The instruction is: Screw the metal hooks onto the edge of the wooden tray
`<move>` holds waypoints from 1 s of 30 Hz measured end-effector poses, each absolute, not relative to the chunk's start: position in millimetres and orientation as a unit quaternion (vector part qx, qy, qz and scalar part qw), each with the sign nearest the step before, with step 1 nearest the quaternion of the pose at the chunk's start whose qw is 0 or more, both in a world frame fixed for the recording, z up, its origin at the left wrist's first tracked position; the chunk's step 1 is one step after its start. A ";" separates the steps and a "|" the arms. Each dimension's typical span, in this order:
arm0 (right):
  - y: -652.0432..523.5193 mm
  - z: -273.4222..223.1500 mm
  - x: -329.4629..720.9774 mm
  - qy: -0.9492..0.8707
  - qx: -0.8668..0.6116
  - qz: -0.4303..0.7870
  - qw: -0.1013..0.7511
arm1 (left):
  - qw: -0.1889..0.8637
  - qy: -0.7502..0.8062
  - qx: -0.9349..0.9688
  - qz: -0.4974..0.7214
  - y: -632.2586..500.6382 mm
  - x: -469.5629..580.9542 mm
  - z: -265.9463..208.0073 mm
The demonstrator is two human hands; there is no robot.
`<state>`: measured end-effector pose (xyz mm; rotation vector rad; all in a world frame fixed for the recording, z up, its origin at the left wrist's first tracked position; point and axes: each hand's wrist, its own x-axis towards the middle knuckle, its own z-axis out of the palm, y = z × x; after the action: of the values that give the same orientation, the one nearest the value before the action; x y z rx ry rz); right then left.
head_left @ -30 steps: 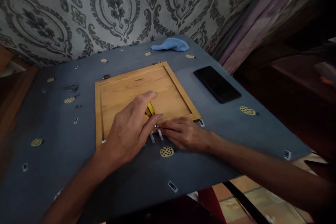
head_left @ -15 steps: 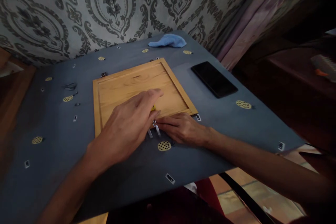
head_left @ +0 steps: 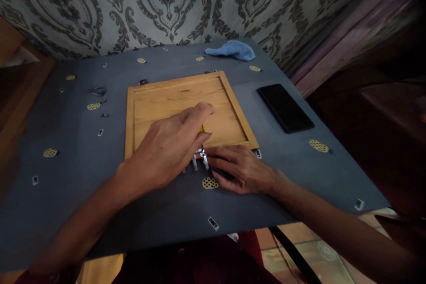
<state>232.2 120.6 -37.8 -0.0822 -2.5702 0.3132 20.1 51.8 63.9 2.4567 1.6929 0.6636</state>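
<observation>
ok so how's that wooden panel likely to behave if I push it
The wooden panel looks fairly stiff, given the raised frame around its flat middle. Lying flat on the table, it should slide rather than roll or tip. The shiny metal strips jutting from its near edge might snag.

Dark maroon clothing (head_left: 193, 266) bears a small paler spot (head_left: 181, 251). Left hand (head_left: 166, 148), right hand (head_left: 244, 168) and forearms (head_left: 319, 208) are bare.

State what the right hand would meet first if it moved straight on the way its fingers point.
Probably the right hand would meet the nearest silver strip; whether they already touch is unclear.
</observation>
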 end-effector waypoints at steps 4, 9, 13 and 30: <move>115.0 -37.4 230.6 -0.955 -0.051 0.093 0.279 | 0.045 0.554 0.804 0.210 52.0 19.2 63.1; 107.9 -40.1 227.5 -0.952 -0.083 0.041 0.291 | 0.042 0.559 0.805 0.194 52.7 18.8 62.8; 105.1 -42.5 228.1 -0.951 -0.084 0.058 0.291 | 0.049 0.559 0.806 0.187 52.4 19.2 63.8; 103.6 -45.4 227.9 -0.950 -0.095 0.063 0.289 | 0.051 0.556 0.805 0.203 50.8 18.4 60.5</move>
<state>227.9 103.6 -45.4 -0.2535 -2.5367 0.1671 18.4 50.8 60.5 2.4487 1.6917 0.6172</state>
